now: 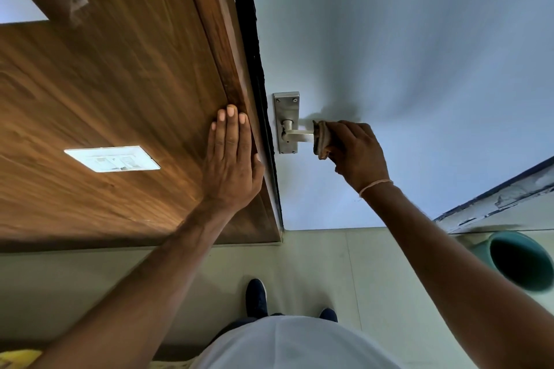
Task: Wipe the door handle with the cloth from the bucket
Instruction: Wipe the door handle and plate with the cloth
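My right hand (pixel 356 150) sits just right of centre in the frame, its fingers (pixel 344 129) clenched around the cloth (pixel 321 139), which is bunched over the free end of the door handle (pixel 299 135). The handle's lever runs sideways across the frame, from its metal backplate (pixel 286 121) at the left out towards my right hand, so its long axis points straight into my palm. The bare stretch of lever lies to the left of the cloth, between it and the plate. I judge the next stroke should slide along that axis, leftward towards the plate.

My left hand (pixel 232 156) lies flat on the wooden frame (pixel 120 84) left of the pale door (pixel 419 54), fingers released and spread, holding nothing. It is near the handle but on the far side of the door's edge, so the right hand does the wiping. The bucket (pixel 520 260) stands on the floor at the lower right.
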